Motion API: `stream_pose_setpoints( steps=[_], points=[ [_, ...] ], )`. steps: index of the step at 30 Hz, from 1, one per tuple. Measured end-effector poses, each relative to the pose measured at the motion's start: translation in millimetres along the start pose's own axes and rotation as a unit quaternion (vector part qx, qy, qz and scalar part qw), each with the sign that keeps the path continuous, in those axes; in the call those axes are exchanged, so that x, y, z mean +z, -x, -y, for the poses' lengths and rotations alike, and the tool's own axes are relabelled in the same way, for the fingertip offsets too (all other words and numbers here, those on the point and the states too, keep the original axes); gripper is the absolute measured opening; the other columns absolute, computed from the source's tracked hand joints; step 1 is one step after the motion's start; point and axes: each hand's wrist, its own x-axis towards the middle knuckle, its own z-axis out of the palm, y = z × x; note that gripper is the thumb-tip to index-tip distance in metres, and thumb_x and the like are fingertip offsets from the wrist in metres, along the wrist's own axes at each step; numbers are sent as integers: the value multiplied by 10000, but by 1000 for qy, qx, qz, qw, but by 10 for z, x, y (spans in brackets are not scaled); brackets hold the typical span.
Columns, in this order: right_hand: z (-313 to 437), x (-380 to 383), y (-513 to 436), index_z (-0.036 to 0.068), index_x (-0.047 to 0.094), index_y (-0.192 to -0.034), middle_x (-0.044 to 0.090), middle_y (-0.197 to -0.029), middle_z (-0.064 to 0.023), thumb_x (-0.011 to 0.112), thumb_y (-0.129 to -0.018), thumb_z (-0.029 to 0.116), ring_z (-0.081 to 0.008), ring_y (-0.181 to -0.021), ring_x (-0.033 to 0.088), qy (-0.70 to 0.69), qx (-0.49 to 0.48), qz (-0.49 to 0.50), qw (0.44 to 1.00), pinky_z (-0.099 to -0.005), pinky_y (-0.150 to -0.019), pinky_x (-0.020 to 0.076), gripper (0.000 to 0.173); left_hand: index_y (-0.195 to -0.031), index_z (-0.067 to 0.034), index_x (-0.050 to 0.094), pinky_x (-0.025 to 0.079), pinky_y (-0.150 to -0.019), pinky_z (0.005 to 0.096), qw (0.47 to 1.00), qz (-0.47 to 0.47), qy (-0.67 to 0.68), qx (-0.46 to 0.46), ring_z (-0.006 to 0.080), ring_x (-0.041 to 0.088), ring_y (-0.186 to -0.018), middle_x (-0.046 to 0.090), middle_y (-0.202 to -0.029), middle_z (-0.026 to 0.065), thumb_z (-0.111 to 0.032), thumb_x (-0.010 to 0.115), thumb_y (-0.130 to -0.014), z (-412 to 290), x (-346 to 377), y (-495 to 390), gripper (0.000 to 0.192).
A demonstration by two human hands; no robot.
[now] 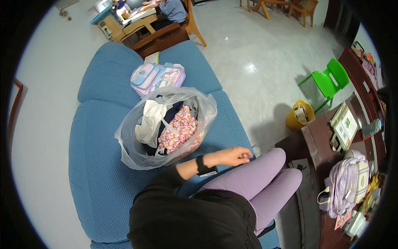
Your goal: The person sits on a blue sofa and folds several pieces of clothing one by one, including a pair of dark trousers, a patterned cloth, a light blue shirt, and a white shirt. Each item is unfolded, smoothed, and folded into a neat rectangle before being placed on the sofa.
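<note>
My left hand, with a black band on its wrist, hovers over or rests by my thigh at the sofa's front edge. Its fingers are loosely bent and hold nothing. Beside that forearm a clear plastic bag sits open on the blue sofa. Inside are a floral garment, a white garment and dark and grey clothes. Partly under my wrist lies a small black object with a white label. My right hand is out of view.
Behind the bag lies a pastel school backpack. Opposite the sofa, a dark wooden table carries a lilac backpack and a document bag. A yellow bin and green chair stand nearby. A person sits at a desk.
</note>
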Motion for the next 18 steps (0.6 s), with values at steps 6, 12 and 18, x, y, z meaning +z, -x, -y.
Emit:
stream_pose_setpoints(
  steps=[6,12,18],
  points=[
    [1019,-449,-1113,8,251,-1476,503,-1353,-205,386,-1033,247,-316,-1241,487,-239,-100,-44,965,-411,-1065,358,521,-994,-8,634,511,-701,374,912,-324,-249,24,279,653,-807,650,-894,138,-193,668,-864,-462,-664,935,229],
    [2244,-581,-1578,-3,244,-1477,530,-1329,-200,390,-1033,240,-302,-1214,518,-468,-218,44,855,-394,-1051,375,527,-966,58,630,476,-823,424,705,-609,-337,-136,379,599,-945,616,-1009,216,-178,683,-847,138,-1434,1937,269],
    [3402,-822,-1242,1,270,-1475,600,-1220,-197,407,-1022,166,-258,-1189,538,-584,-238,174,757,-398,-1089,323,501,-1368,139,346,347,-1080,435,788,-483,-236,-302,415,387,-1318,341,-1427,327,-496,754,-748,897,-1341,2398,977]
  ],
)
